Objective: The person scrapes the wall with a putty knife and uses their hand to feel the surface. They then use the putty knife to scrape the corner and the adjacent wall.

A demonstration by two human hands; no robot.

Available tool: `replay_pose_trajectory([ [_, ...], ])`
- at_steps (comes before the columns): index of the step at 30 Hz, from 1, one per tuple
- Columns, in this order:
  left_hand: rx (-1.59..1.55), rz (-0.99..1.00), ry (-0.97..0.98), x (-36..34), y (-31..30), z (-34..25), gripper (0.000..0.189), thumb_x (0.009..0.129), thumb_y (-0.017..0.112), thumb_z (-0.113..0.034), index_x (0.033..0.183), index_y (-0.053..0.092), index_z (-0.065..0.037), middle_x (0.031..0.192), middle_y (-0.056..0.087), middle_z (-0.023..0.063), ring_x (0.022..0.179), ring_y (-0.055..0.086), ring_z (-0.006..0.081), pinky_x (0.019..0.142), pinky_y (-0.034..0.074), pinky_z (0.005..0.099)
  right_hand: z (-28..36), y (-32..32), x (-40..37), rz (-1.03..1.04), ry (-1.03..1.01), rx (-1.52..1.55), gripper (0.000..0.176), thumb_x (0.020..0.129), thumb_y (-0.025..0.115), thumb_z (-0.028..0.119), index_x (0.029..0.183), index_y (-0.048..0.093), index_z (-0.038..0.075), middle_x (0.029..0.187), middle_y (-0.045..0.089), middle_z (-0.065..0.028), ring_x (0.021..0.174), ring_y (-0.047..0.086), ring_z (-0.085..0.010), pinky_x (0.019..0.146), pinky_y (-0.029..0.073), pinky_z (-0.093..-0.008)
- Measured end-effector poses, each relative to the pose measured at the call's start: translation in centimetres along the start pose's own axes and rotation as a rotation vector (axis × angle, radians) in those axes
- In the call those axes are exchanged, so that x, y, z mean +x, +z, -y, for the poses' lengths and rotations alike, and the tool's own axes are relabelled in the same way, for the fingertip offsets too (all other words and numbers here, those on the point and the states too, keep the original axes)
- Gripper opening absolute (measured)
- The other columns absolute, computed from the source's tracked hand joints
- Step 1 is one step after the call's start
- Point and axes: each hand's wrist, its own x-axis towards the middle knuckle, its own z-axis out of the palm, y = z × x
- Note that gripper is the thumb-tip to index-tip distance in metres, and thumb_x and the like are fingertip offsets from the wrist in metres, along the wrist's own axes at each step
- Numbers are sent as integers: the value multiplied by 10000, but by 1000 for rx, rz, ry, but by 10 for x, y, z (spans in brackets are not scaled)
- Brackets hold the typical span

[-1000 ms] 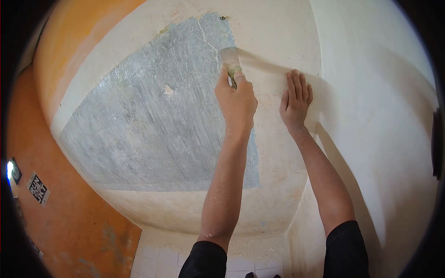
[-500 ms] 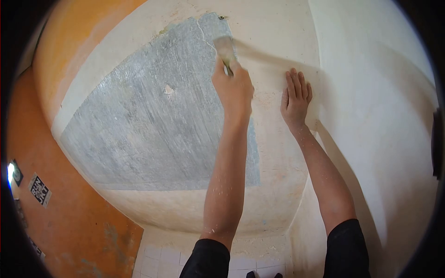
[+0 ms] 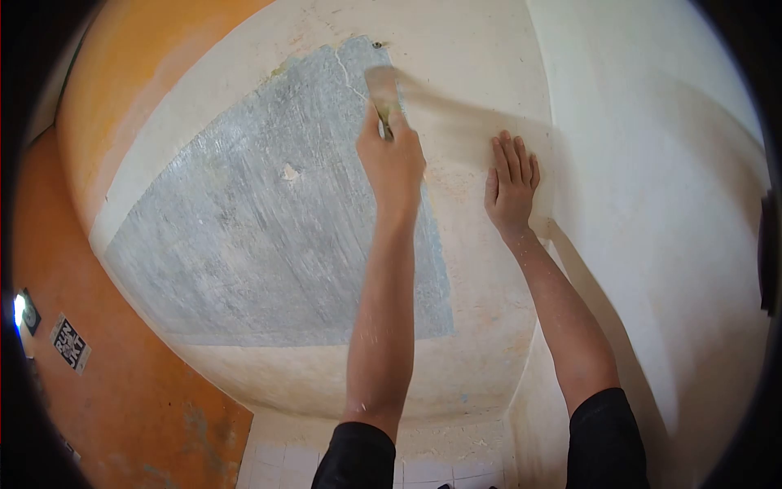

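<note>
Scraper (image 3: 383, 88) juts above left grip (image 3: 393, 160) — blade (blurred) on wall (image 3: 464, 41).

1. The wall (image 3: 652, 204) is cream.
2. The scraped patch (image 3: 261, 236) is grey with pale streaks.
3. The side wall (image 3: 122, 391) is orange.
4. The scraper (image 3: 381, 88) has a pale blade and a greenish handle.
5. The sleeves (image 3: 358, 460) are black.
6. The floor tiles (image 3: 277, 466) are white.

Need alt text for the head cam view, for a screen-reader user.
Left hand holds a scraper to a cream wall at the upper edge of a bare grey patch. Right hand lies flat on the wall beside it. An orange wall adjoins at left.
</note>
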Motion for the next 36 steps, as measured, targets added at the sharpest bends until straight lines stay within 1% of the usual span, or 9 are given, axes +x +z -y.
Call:
replay_pose_trajectory([
  [1,41,13,88,7,-3,1,433,991,479,-149,1399,473,-6,763,533,59,434,355,30,355,246,214,1,-1,-2,7,6,13,475,983,487,156,1457,447,152,1517,432,-18,1421,363,-220,1178,212,-460],
  [2,21,38,-11,7,-3,-17,473,989,491,-163,1437,445,-17,781,534,59,439,359,32,356,251,209,1,-1,-1,9,8,26,477,982,486,150,1457,447,150,1512,440,-19,1418,367,-221,1179,211,-459],
  [5,-17,50,-13,2,-7,-10,512,988,498,-169,1474,409,-34,753,525,47,444,361,27,357,258,202,0,-1,-1,19,14,20,456,984,467,155,1440,475,144,1496,460,-24,1412,378,-221,1182,210,-453],
  [8,92,22,71,-34,-20,31,512,992,505,-177,1477,409,-41,695,501,17,445,358,24,351,260,197,0,2,-2,-19,14,17,435,988,436,167,1416,506,130,1483,477,-26,1407,385,-217,1185,208,-443],
  [13,55,-9,-133,-98,-43,72,510,1018,478,-178,1501,370,-56,634,457,-25,443,346,10,344,258,184,0,-1,-3,-24,10,34,427,991,413,173,1400,524,115,1480,480,-27,1407,384,-208,1188,205,-432],
  [19,26,42,-123,-70,-31,38,510,1019,468,-158,1504,356,-46,659,473,-8,428,326,3,341,250,177,-2,4,-4,-8,7,23,432,983,436,170,1403,522,122,1488,467,-28,1416,367,-202,1188,204,-436],
  [23,-9,-10,-162,-87,-28,48,498,1020,459,-148,1496,367,-35,665,480,-4,422,323,3,338,250,184,-2,3,-4,20,18,14,448,979,455,172,1423,496,135,1484,468,-22,1416,366,-200,1189,203,-436],
  [26,57,-1,-63,-75,-22,47,498,1020,462,-148,1492,367,-23,667,488,3,420,325,5,337,258,188,-3,4,-4,-13,6,26,452,978,461,173,1428,487,134,1481,470,-23,1415,367,-200,1186,207,-436],
  [36,65,38,-45,-56,-17,32,481,1015,436,-122,1484,385,-28,689,494,14,419,322,13,339,257,201,-4,6,-6,-30,-18,10,443,993,454,188,1433,481,141,1484,468,-18,1420,360,-197,1185,206,-431],
])
